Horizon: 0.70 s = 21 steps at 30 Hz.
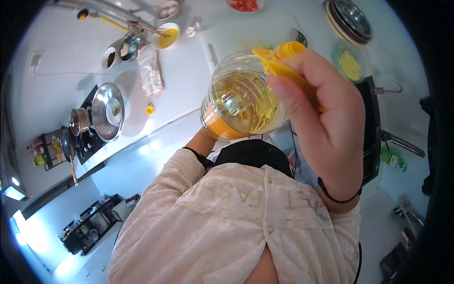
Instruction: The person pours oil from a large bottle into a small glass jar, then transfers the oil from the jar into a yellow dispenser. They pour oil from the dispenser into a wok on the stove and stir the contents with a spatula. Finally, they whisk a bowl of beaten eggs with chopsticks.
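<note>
A large clear plastic jug of yellow cooking oil [244, 99] is held tilted in front of my chest. My right hand [330, 106] grips its yellow plastic handle [294, 74] near the spout. My left forearm [201, 143] reaches to the jug's lower end; the left hand itself is hidden behind the jug, so its fingers do not show. Beyond the spout, part of something green is visible on the white counter. A small yellow cap [150, 109] lies on the counter to the left.
A lidded wok [108, 113] and a small pot [78, 121] stand on the hob at left. Bowls with yellow liquid [168, 37], red meat [244, 4] and pale yellow shreds [349, 65] sit farther back. A sink with a faucet [400, 142] is at right.
</note>
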Tool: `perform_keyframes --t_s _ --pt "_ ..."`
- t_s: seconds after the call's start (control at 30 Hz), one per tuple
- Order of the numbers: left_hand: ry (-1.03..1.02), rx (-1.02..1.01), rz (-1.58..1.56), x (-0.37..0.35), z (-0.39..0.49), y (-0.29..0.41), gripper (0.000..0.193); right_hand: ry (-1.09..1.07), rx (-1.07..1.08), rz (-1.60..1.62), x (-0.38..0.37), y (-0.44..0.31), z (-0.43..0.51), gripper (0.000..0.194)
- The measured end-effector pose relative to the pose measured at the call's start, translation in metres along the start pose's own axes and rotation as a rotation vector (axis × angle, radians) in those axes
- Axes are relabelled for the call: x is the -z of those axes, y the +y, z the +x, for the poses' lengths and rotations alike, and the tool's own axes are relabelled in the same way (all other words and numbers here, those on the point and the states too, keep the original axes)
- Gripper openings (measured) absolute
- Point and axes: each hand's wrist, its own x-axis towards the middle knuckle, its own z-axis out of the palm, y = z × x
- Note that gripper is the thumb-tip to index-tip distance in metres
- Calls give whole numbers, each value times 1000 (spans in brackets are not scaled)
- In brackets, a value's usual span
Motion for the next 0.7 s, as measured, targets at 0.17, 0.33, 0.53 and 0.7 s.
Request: perform_keyframes --t_s 0.17,0.33,0.53,0.7 --pt "6 -76 -36 93 -64 56 50 -91 -60 112 -68 -57 35 14" --pt "902 -170 443 197 -146 106 26 -172 -107 85 -137 -75 57 18" --pt "1375 -506 1112 258 -185 149 64 -126 -73 -136 -199 -69 79 22" --pt "1283 -463 1492 253 -167 157 75 -178 -58 -303 -227 -64 91 20"
